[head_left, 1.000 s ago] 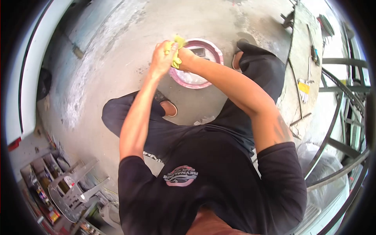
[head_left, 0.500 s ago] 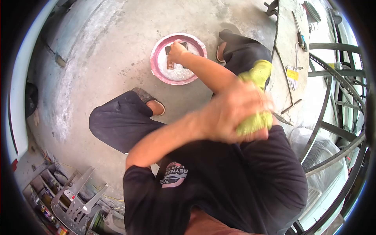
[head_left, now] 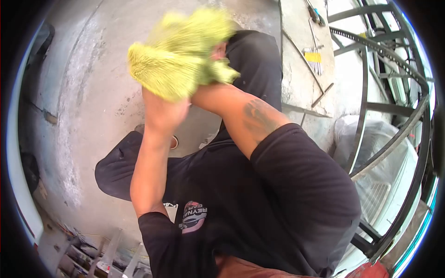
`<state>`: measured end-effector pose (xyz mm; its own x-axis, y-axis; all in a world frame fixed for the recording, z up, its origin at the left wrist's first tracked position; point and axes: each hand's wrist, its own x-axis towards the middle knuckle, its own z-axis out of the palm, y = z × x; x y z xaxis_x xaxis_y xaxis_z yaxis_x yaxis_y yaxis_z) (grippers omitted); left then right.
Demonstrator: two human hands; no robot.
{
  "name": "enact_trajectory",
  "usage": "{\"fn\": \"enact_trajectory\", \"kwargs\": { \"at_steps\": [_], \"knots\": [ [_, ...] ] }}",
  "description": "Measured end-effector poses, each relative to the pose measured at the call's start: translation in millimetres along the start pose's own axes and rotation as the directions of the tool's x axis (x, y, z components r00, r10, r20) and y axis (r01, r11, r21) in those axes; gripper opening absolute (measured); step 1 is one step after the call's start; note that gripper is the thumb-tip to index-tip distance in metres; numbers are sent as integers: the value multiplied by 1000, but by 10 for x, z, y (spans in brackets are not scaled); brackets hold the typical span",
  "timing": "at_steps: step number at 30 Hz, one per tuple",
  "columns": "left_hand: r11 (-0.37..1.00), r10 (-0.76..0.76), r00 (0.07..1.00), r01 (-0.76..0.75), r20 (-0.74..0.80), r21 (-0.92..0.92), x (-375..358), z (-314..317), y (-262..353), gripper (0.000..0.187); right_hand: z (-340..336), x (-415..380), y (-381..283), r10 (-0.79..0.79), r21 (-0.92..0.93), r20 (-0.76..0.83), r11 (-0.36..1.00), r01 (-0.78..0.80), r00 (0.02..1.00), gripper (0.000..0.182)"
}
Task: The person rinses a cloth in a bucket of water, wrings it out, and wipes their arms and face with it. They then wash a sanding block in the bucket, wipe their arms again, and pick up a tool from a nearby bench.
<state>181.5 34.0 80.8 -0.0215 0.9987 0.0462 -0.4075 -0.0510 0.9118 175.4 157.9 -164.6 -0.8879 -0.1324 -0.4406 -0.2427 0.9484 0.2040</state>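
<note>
A fuzzy yellow-green towel (head_left: 181, 51), smeared by motion, is bunched up in front of me at the top of the view. My left hand (head_left: 168, 109) grips it from below, its fingers mostly covered by the fabric. The towel wraps round my right hand (head_left: 219, 51), of which only a small patch of skin shows. How the right fingers are bent stays hidden. My forearms come together at the towel, over the concrete floor (head_left: 106, 92) between my spread knees.
A workbench (head_left: 296, 88) on the right holds a screwdriver (head_left: 317, 16) and a set of hex keys (head_left: 313, 58). Beside it stands a black metal frame (head_left: 364, 92), near a plastic-wrapped item (head_left: 371, 153). A grey chair (head_left: 109, 257) is at the lower left.
My left hand has carried the towel from my right upper arm leftward and up to my right hand. My right hand has left the pink basin, which no longer shows. The view has shifted.
</note>
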Motion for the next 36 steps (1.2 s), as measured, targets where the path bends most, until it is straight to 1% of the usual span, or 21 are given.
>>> {"fn": "enact_trajectory", "kwargs": {
  "at_steps": [1,2,4,5,6,8,9,11,12,13,15,17,19,21,23,26,29,31,32,34,36],
  "knots": [
    [930,-362,925,349,118,119,-271,203,-40,45,62,60,2,-4,3,-11,1000,5,1000,21],
    [975,-108,957,49,268,217,-168,715,262,40,54,93,-25,-19,-11,-26,1000,19,999,21],
    [777,431,755,-589,495,222,44,1741,868,31,-38,186,-66,-50,-27,-60,998,48,997,21],
    [673,450,607,-713,655,198,-39,1896,650,26,-91,177,-65,-49,-38,-63,998,46,997,21],
    [653,613,624,-745,485,135,14,1876,455,26,-133,16,-18,-89,-22,-164,996,86,982,17],
    [521,122,722,-631,681,575,361,1166,106,21,47,-68,125,-93,97,-290,987,126,953,17],
    [543,102,908,-394,407,741,469,785,-164,22,261,-31,105,-90,101,-208,988,113,974,18],
    [139,211,957,-233,201,963,571,49,-133,25,145,-12,194,-74,70,-88,994,81,993,18],
    [269,294,953,-162,79,949,572,-61,-105,26,108,3,153,-71,79,-54,994,75,996,18],
    [657,233,967,-76,-106,750,549,102,152,27,33,-11,151,-67,80,-32,994,69,997,18],
    [850,308,949,-244,-65,466,444,607,619,28,-49,47,123,-76,76,6,994,75,997,18],
    [690,656,715,-697,241,192,169,1211,463,38,-214,112,24,-114,73,31,991,112,993,18],
    [551,779,503,-834,374,-26,-56,1629,256,29,-333,227,13,-59,247,18,968,53,998,21],
    [226,690,587,-730,423,645,-204,1146,-325,36,-640,3,307,16,511,123,856,-77,992,34],
    [209,661,683,-565,311,798,-92,570,-641,45,-687,26,493,167,548,83,816,-185,982,39],
    [-34,697,656,-373,290,927,10,19,-805,41,-836,69,570,367,822,100,494,-285,925,29],
    [-189,690,705,-41,163,981,188,-918,-818,40,-796,274,529,519,956,1,-251,152,855,27],
    [168,765,621,63,-170,984,237,-1180,-671,41,-805,448,466,584,711,-10,-566,417,811,27],
    [177,762,621,73,-183,982,221,-1129,-698,41,-789,505,446,603,608,-7,-631,482,798,27],
    [583,679,580,-52,-450,811,279,-907,-769,38,-705,423,448,603,521,-5,-679,517,797,28],
    [551,669,677,-175,-307,816,137,-225,-709,44,-665,29,646,427,155,-172,-878,452,888,29]
  ]
}}
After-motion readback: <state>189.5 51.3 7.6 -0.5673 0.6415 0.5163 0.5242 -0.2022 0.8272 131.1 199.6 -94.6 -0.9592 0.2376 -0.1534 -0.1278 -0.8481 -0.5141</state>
